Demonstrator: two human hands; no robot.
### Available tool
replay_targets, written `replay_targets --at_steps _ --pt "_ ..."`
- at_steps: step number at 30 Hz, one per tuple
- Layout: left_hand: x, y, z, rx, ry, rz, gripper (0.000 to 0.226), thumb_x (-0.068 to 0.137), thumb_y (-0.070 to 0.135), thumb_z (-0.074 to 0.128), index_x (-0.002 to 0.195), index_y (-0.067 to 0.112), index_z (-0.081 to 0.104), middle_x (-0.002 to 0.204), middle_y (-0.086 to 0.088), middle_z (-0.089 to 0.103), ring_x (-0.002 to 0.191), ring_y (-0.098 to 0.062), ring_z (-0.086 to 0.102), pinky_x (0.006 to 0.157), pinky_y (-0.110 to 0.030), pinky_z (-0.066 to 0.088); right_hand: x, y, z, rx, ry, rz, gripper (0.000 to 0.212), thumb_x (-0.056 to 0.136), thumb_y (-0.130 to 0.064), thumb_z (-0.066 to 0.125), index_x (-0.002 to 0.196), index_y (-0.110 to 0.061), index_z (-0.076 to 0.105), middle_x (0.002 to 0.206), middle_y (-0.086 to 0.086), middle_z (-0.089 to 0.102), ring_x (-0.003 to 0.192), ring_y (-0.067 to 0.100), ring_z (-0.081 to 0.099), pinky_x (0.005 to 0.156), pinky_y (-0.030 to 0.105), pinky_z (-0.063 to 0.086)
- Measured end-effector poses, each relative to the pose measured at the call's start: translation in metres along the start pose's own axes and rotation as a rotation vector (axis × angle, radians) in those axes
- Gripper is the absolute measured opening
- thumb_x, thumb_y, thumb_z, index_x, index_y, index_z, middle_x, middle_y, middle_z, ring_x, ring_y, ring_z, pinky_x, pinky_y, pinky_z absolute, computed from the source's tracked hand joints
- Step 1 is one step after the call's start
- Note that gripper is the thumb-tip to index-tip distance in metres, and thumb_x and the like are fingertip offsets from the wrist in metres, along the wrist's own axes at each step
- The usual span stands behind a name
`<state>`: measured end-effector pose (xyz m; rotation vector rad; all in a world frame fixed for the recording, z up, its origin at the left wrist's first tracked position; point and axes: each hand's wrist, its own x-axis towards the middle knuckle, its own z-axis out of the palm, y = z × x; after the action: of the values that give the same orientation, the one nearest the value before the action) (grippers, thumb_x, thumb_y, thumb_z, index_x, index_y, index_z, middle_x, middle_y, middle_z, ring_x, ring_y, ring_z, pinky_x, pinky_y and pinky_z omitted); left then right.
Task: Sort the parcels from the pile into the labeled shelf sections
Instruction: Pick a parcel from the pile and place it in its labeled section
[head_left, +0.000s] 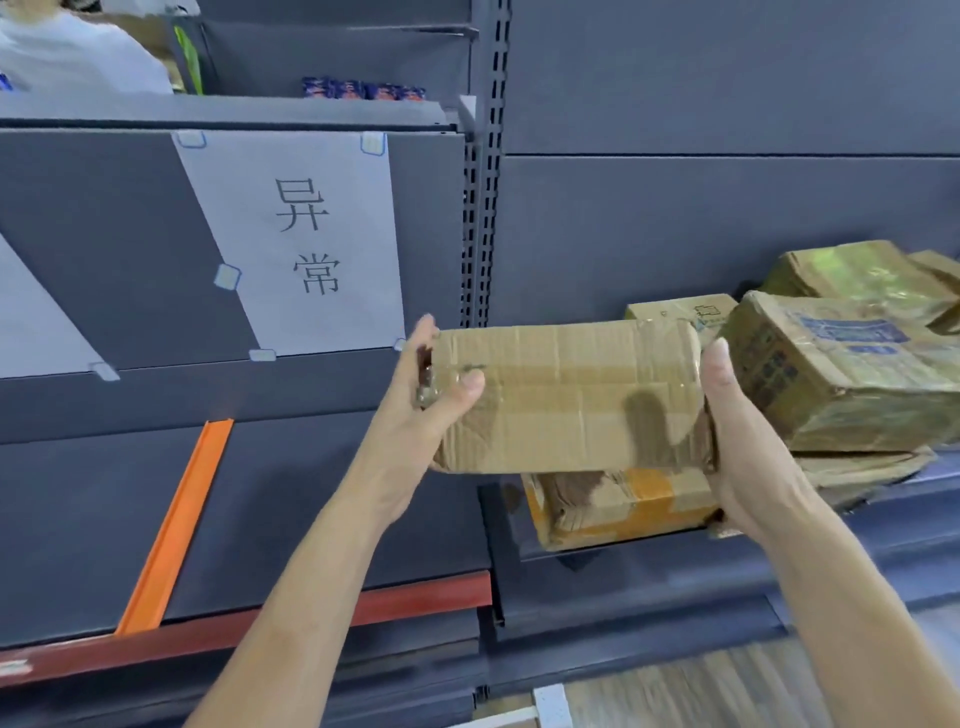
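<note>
A brown, tape-wrapped cardboard parcel (566, 395) is held in the air between both hands, in front of the shelf upright. My left hand (421, 415) grips its left end, thumb on the top face. My right hand (737, 441) clasps its right end. Behind and to the right lies the pile on a shelf: an orange-taped box (623, 506) directly under the held parcel, a worn printed box (852, 374) and more boxes (857, 275) behind it. A paper label with two characters (306, 244) is taped to the left shelf section's back panel.
An orange divider strip (176, 525) lies slanted on the left shelf (78, 519), which has a red front edge (260, 631). A perforated upright (483, 208) separates the two bays. Another paper sheet (31, 322) shows at far left. A person in white (72, 52) is beyond the upper shelf.
</note>
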<state>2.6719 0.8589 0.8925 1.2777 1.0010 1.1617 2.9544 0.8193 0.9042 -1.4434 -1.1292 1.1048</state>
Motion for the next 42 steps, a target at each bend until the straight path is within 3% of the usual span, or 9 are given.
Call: replay_targets --at_steps 6,8,12,16,19,27,32,38,42 --pt "-0.003 -0.018 0.018 0.016 -0.011 0.059 0.056 0.089 0.082 0.044 0.120 0.038 0.062 0.125 0.016 0.068 0.113 -0.011 0.067 0.096 -0.052 0.055 -0.005 0.015 -0.013 0.011 0.178 -0.008 0.075 0.064 -0.098 0.051 0.108 -0.038 0.061 0.117 -0.003 0.066 0.114 0.020 0.061 0.102 0.053 0.048" --pt "-0.003 -0.024 0.022 -0.048 0.001 0.018 0.059 0.084 0.085 0.049 0.108 0.033 0.063 0.120 0.012 0.070 0.103 -0.015 0.067 0.085 -0.052 0.055 -0.004 0.019 -0.013 0.014 0.223 -0.039 0.067 0.067 -0.092 0.057 0.104 -0.036 0.060 0.100 -0.001 0.061 0.089 0.020 0.058 0.080 0.043 0.050" --pt "-0.004 -0.044 0.033 0.031 0.014 -0.003 0.054 0.083 0.077 0.064 0.125 0.043 0.059 0.141 0.023 0.057 0.134 -0.007 0.053 0.112 -0.051 0.041 0.003 0.039 -0.015 0.002 0.216 0.004 0.049 0.070 -0.059 0.071 0.109 -0.033 0.058 0.104 -0.005 0.069 0.093 0.019 0.063 0.076 0.044 0.049" --pt "-0.007 -0.065 0.034 0.090 0.006 -0.074 0.066 0.086 0.043 0.068 0.136 0.071 0.035 0.140 0.044 0.048 0.128 0.020 0.044 0.112 -0.034 0.035 0.008 0.059 -0.021 0.014 0.127 0.049 0.029 0.094 -0.024 0.066 0.117 -0.040 0.059 0.109 -0.012 0.073 0.091 0.008 0.072 0.065 0.029 0.058" --pt "-0.006 -0.069 0.036 0.066 0.013 -0.158 0.069 0.081 0.047 0.070 0.139 0.066 0.038 0.136 0.041 0.054 0.129 0.015 0.049 0.119 -0.040 0.033 0.011 0.062 -0.024 0.006 0.052 0.079 0.023 0.097 -0.024 0.064 0.114 -0.040 0.063 0.102 -0.015 0.076 0.085 0.007 0.074 0.060 0.023 0.058" --pt "-0.002 -0.059 0.041 0.043 -0.023 -0.232 0.060 0.092 0.053 0.066 0.144 0.062 0.039 0.137 0.035 0.058 0.133 0.004 0.051 0.121 -0.043 0.030 0.020 0.053 -0.027 -0.013 -0.058 0.147 0.030 0.097 -0.036 0.064 0.127 -0.034 0.061 0.111 -0.009 0.075 0.106 0.018 0.070 0.086 0.038 0.058" --pt "-0.010 -0.053 0.038 0.081 0.049 -0.196 0.055 0.095 0.051 0.067 0.139 0.069 0.040 0.136 0.035 0.059 0.129 0.008 0.054 0.117 -0.041 0.033 0.021 0.039 -0.026 0.039 -0.151 0.085 0.024 0.097 -0.028 0.064 0.119 -0.038 0.064 0.107 -0.013 0.076 0.093 0.004 0.071 0.062 0.017 0.055" --pt "-0.027 -0.042 0.018 0.067 0.218 -0.129 0.059 0.091 0.053 0.068 0.140 0.069 0.040 0.138 0.035 0.058 0.130 0.011 0.051 0.111 -0.036 0.032 0.031 0.026 -0.008 0.035 -0.334 -0.007 0.058 0.079 -0.051 0.073 0.134 -0.044 0.054 0.125 -0.017 0.070 0.118 0.006 0.064 0.107 0.039 0.045" --pt "-0.052 -0.041 0.002 0.079 0.364 -0.091 0.058 0.092 0.049 0.068 0.142 0.063 0.042 0.139 0.030 0.060 0.129 0.010 0.053 0.108 -0.034 0.033 0.033 0.027 0.020 0.002 -0.422 -0.038 0.053 0.067 -0.068 0.070 0.118 -0.061 0.058 0.123 -0.026 0.068 0.113 -0.005 0.062 0.101 0.032 0.044"
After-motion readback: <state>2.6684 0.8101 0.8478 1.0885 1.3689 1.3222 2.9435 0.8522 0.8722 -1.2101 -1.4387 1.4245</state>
